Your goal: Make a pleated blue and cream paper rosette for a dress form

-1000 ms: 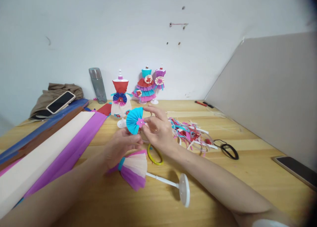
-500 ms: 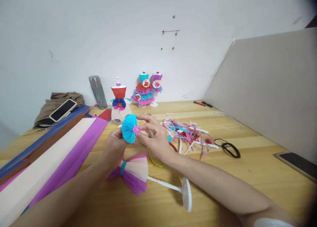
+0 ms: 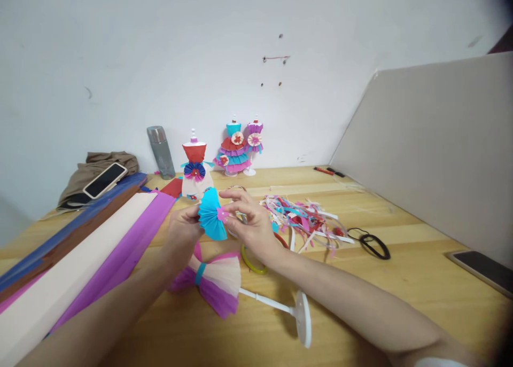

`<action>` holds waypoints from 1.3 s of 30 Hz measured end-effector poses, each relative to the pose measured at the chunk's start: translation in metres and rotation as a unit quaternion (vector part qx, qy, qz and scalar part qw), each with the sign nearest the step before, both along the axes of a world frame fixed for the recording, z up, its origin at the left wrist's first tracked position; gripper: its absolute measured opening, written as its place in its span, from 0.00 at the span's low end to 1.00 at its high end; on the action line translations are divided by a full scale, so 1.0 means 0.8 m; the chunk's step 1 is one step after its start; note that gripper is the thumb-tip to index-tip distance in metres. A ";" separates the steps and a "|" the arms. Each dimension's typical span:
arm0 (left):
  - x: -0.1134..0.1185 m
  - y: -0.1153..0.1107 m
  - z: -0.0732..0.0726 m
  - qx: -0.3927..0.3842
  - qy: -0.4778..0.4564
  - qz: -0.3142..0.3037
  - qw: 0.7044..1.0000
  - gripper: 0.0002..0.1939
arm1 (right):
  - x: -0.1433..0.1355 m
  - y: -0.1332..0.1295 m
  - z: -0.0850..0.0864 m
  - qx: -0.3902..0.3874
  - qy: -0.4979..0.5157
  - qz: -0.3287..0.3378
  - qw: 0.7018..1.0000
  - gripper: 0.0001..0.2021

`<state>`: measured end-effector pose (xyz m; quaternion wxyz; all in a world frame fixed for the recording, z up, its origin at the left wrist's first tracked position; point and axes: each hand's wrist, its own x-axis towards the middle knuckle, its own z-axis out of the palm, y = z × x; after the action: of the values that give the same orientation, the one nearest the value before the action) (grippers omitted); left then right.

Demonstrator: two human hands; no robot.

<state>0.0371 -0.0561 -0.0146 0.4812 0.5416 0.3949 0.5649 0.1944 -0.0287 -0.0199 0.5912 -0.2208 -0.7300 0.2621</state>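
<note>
The blue fan [image 3: 212,215] is up in the air over the wooden surface [image 3: 160,324], between the two hands. It has turned a little since half a second ago: its top corner now leans more to the left, and its bottom corner now pokes out past the pink flower [image 3: 222,213] on the right. The left hand [image 3: 184,233] has its grip pinched on the round left edge of the fan. The right hand [image 3: 256,231] has its grip pinched on the fan at the flower.

Nearer than the fan, a cream and purple paper dress [image 3: 218,281] lies on its side on a white stand [image 3: 303,320]. The left hand and wrist block part of its top. To the right of the fan is a messy pile of paper strips [image 3: 300,217], and past that a black band [image 3: 374,247]. The right hand and arm hide part of a yellow ring [image 3: 252,263]. Behind the fan stands a doll form in a red top [image 3: 195,153], and its foot is hidden now, though it showed a second ago. Left of the fan are long sheets of paper, one cream [image 3: 104,244] and one purple [image 3: 116,271].

The fan's round side points left, and its straight side faces right. Its long way runs up and down, with the bottom tipped to the right.
</note>
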 end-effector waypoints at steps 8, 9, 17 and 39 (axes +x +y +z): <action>-0.002 0.000 0.006 -0.021 0.011 -0.001 1.000 0.06 | 0.002 -0.004 0.001 0.067 -0.032 -0.025 0.997 0.10; -0.003 0.001 0.006 -0.019 0.015 -0.001 1.000 0.07 | 0.002 -0.003 0.001 0.072 -0.032 -0.022 0.997 0.10; 0.002 0.003 0.008 -0.037 0.012 0.037 0.999 0.09 | 0.002 -0.002 0.002 0.085 -0.052 -0.037 0.994 0.07; -0.004 0.018 -0.007 -0.115 -0.139 -0.015 0.983 0.14 | 0.009 0.006 0.002 0.028 -0.137 -0.005 0.990 0.13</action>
<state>0.0342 -0.0417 -0.0202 0.5992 0.4042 0.3784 0.5783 0.2017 -0.0238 -0.0185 0.4929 -0.2415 -0.8102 0.2058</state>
